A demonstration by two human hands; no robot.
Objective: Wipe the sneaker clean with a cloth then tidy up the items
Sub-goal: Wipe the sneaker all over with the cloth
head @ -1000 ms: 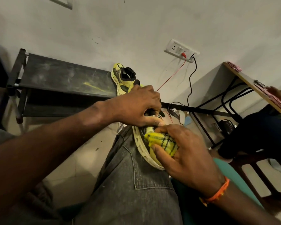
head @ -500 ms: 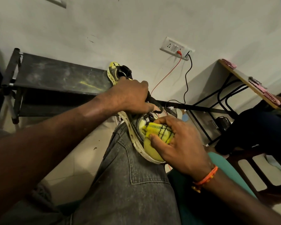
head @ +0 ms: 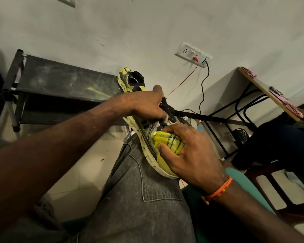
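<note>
One sneaker (head: 148, 135) lies on its side across the person's knee (head: 139, 172), its long axis running from the heel, up and away toward the shelf (head: 63, 81), down to the toe near the right wrist. The left hand (head: 147, 106) grips it at the laces and collar, fingers curled around the upper, holding it steady. The right hand (head: 188, 151) clutches one yellow cloth (head: 167, 142), bunched under the fingers and pressed to the side of the forefoot, so this hand is the nearer one to the part being wiped. Judging by that, the next stroke would run along the shoe's length, toward toe or heel. A second sneaker (head: 130, 79) stands on the shelf edge just beyond the left hand, untouched. So: two sneakers, one cloth, two hands, both busy.
</note>
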